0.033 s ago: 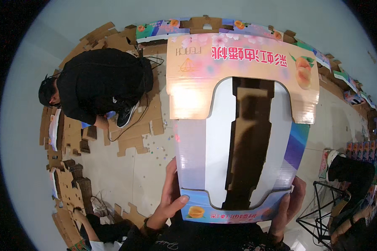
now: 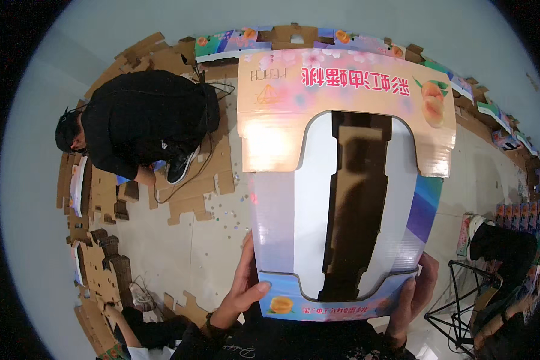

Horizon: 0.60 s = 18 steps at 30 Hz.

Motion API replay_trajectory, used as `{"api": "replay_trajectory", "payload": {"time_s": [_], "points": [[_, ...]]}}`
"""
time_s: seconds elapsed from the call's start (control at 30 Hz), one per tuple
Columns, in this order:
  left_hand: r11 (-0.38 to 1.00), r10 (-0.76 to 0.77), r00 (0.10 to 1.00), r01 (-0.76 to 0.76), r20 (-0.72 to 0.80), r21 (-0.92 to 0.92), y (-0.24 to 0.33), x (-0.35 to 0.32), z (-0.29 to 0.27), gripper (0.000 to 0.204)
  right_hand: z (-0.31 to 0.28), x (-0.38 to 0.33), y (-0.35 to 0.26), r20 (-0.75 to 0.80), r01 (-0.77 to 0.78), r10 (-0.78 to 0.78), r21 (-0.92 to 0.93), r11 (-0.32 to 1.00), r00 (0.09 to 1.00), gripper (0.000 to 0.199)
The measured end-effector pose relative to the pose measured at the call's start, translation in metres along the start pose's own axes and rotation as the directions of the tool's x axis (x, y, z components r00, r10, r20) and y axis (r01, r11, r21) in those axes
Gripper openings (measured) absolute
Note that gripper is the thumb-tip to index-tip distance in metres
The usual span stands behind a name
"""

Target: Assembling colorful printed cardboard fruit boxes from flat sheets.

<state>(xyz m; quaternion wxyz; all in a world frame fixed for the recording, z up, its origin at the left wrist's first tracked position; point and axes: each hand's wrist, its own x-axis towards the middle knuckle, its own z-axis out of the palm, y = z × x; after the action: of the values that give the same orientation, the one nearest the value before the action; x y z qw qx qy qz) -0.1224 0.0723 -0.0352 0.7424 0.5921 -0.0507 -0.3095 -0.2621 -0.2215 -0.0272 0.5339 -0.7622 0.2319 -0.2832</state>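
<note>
A printed cardboard fruit box (image 2: 348, 99) is held up in front of me, with peach pictures and blossoms on its orange far panel and blue near panel. Its top has a long opening between two white flaps, and the brown inside shows through. My left hand (image 2: 246, 288) grips the near left corner, thumb on the blue panel. At the near right corner my right hand (image 2: 419, 291) is closed on the same box, fingers along its side. The fingers beneath are partly hidden by the box.
At left a person in black (image 2: 150, 120) crouches over flattened cardboard (image 2: 213, 162). Stacked cardboard sheets (image 2: 105, 264) line the wall. Another person's hand (image 2: 109, 311) reaches in at lower left. A black folding stool frame (image 2: 456, 306) and a seated person's leg (image 2: 504, 246) are at right.
</note>
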Motion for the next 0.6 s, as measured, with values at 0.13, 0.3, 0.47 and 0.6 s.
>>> {"api": "replay_trajectory", "payload": {"time_s": [0.13, 0.3, 0.47, 0.6], "points": [[0.991, 0.044, 0.991, -0.059, 0.123, 0.116, -0.007, 0.002, 0.006, 0.135, -0.016, 0.027, 0.014, -0.015, 0.204, -0.206, -0.091, 0.975, 0.978, 0.050], [0.991, 0.130, 0.980, -0.132, 0.153, 0.002, -0.002, 0.020, 0.029, 0.143, -0.046, 0.065, 0.028, 0.128, 0.440, -0.422, -0.202, 0.875, 0.898, 0.039], [0.983, 0.184, 0.975, -0.182, 0.126, -0.030, 0.016, 0.053, 0.052, 0.133, -0.050, 0.077, 0.018, 0.082, 0.514, -0.529, -0.400, 0.758, 0.844, 0.037], [0.929, 0.333, 0.941, -0.315, 0.064, -0.193, 0.009, 0.090, 0.094, 0.129, -0.034, 0.055, -0.019, 0.000, 0.519, -0.565, -0.396, 0.757, 0.825, 0.061]]}}
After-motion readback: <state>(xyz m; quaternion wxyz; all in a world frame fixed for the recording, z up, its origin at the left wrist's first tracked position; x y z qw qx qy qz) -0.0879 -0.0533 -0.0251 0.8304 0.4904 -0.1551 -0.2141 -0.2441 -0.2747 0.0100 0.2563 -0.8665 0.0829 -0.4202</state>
